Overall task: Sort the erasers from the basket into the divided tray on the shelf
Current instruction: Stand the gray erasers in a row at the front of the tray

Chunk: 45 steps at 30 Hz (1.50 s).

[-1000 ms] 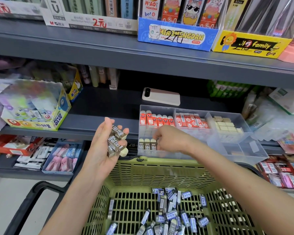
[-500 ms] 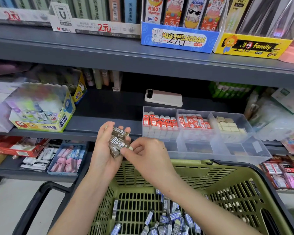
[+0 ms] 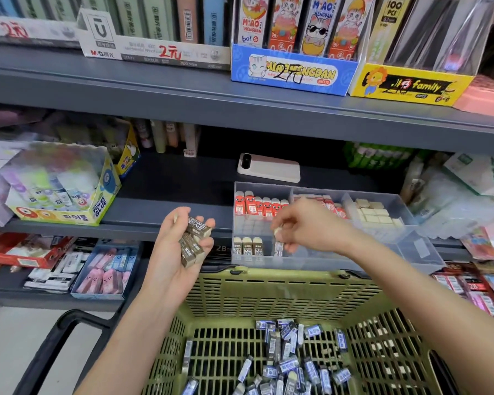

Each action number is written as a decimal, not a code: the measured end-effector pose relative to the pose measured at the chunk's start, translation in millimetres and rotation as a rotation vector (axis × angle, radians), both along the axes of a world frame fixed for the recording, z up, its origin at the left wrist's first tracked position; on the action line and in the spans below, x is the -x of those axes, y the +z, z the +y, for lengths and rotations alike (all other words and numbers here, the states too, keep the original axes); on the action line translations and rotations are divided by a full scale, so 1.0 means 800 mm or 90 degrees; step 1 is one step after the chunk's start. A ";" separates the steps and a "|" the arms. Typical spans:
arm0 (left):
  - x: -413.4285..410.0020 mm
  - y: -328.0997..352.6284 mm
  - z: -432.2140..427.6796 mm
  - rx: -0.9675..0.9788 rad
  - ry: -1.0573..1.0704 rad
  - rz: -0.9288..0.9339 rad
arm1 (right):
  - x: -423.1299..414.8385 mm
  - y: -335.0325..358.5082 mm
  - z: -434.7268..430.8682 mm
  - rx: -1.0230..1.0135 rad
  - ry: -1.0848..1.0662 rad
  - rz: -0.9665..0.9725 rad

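Centre: the left hand (image 3: 169, 259) clasps a stack of erasers (image 3: 196, 239); the right hand (image 3: 311, 226) pinches one eraser (image 3: 279, 248) at the lower-left compartment of the tray (image 3: 325, 263). These are probably light, firm blocks, best pinched across their sleeved sides. More lie in the basket (image 3: 283, 276) below.

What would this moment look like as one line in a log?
left grip: holds brown erasers | right grip: pinches one eraser in front-left compartment of divided tray | basket: blue-sleeved erasers inside

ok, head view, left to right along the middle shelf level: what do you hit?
Glue box → left hand holding brown-sleeved erasers → three standing erasers in the divided tray → right hand pinching one eraser → cream erasers in the tray's far-right compartment.
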<state>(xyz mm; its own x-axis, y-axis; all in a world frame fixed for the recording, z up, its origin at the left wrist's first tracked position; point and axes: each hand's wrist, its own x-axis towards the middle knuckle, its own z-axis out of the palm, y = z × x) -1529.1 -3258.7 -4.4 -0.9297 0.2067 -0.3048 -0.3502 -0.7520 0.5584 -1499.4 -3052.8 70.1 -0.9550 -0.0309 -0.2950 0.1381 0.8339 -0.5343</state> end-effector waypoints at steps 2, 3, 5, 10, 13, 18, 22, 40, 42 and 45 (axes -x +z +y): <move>0.000 0.000 -0.001 0.001 -0.005 0.001 | 0.007 -0.006 -0.006 -0.042 0.017 -0.035; 0.000 0.000 -0.001 0.002 -0.006 0.001 | 0.011 -0.007 -0.009 -0.050 0.015 -0.055; 0.000 0.001 -0.001 0.002 -0.008 0.000 | 0.018 -0.009 -0.013 -0.064 0.021 -0.094; 0.002 0.001 0.000 0.010 -0.007 -0.006 | 0.029 -0.022 -0.023 -0.191 0.065 -0.142; 0.001 0.001 0.000 0.009 -0.008 -0.002 | 0.028 -0.028 -0.030 -0.260 0.072 -0.116; -0.001 0.002 0.001 0.033 -0.017 0.017 | 0.027 -0.023 -0.026 -0.228 0.076 -0.120; -0.004 0.005 0.002 0.051 -0.035 0.052 | 0.015 -0.005 -0.027 -0.101 0.045 0.036; -0.016 0.014 0.006 0.270 -0.103 0.210 | 0.001 -0.014 -0.084 0.095 -0.013 0.238; -0.020 0.019 0.008 0.391 -0.088 0.270 | -0.006 -0.010 -0.069 0.053 0.002 0.289; -0.026 0.034 0.013 0.438 -0.142 0.279 | -0.021 -0.006 -0.047 0.080 0.014 0.338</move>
<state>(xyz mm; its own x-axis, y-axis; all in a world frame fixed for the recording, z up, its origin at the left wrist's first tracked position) -1508.2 -3248.4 22.9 -0.9524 0.3005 -0.0510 -0.0947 -0.1328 0.9866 -1482.8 -3090.3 65.1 -0.9704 -0.0561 0.2349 -0.1942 0.7592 -0.6212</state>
